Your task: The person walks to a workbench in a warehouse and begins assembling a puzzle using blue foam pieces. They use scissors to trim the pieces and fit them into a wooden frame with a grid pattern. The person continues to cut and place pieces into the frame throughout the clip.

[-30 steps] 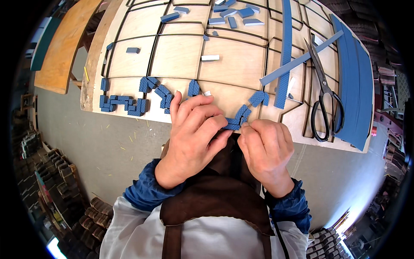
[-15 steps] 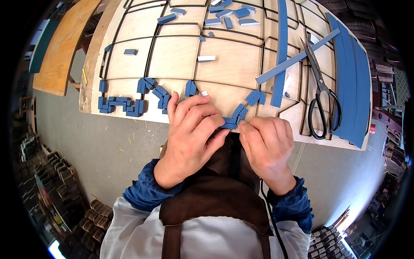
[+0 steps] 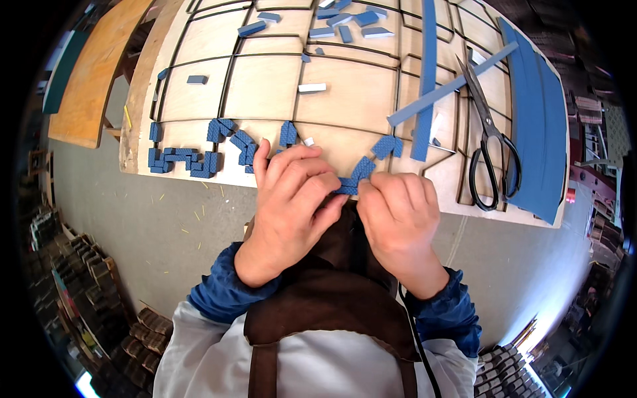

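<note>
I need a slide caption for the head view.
Left hand and right hand at blue blocks near the edge of a wooden board.

Blocks [image 3: 363, 168] line the near edge of the board [image 3: 358, 99], scissors [image 3: 489, 126] to their right, loose pieces [image 3: 345, 34] behind

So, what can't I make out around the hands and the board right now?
All in the head view:
- What, if anything, the right hand pinches: its curled fingers hide it.
- What lies beneath the left hand, beside the blue blocks: the hand covers it.
- The far ends of the wooden board and long blue strip: the top edge cuts them off.
</note>
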{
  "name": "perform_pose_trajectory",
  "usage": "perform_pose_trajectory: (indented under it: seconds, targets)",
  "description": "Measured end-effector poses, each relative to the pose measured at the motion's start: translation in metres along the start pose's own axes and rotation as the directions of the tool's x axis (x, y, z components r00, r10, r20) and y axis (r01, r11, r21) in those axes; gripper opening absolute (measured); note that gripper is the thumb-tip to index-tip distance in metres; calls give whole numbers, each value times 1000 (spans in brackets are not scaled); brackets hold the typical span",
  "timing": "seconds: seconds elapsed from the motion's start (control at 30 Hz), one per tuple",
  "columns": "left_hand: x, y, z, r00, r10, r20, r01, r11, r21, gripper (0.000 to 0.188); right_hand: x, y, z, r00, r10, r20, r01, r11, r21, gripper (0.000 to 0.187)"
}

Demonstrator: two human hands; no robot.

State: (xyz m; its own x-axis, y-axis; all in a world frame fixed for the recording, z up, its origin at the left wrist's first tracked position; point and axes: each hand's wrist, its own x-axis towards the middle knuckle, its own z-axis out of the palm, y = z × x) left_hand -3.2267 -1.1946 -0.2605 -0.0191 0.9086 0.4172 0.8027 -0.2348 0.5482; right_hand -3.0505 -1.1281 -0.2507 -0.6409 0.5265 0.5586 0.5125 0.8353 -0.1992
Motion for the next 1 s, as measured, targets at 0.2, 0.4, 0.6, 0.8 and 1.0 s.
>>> perform_pose_trajectory:
  seconds: [0.2,0.4,0.6,0.8,1.0]
  targets:
    - [-1,4,-5,999,-30,21,30,1000,-3,33,-1,6,-12,997,44,64,-52,991,120,22]
    - [3,9,-3,1000,18,24,-19,1000,18,31,-2,8,-23,987,-47,150,36,997,75,25]
    - [4,10,-10,999,-6,47,5,1000,19,28,3,21,-26,989,51,137,-91,949,301,20]
    - [11,18,-6,999,-26,29,24,997,77,36,17,43,-42,985,123,121,-156,936,316,15]
    - [23,34,11,996,-88,-16,90,984,154,41,24,49,-40,990,69,119,-97,965,245,17]
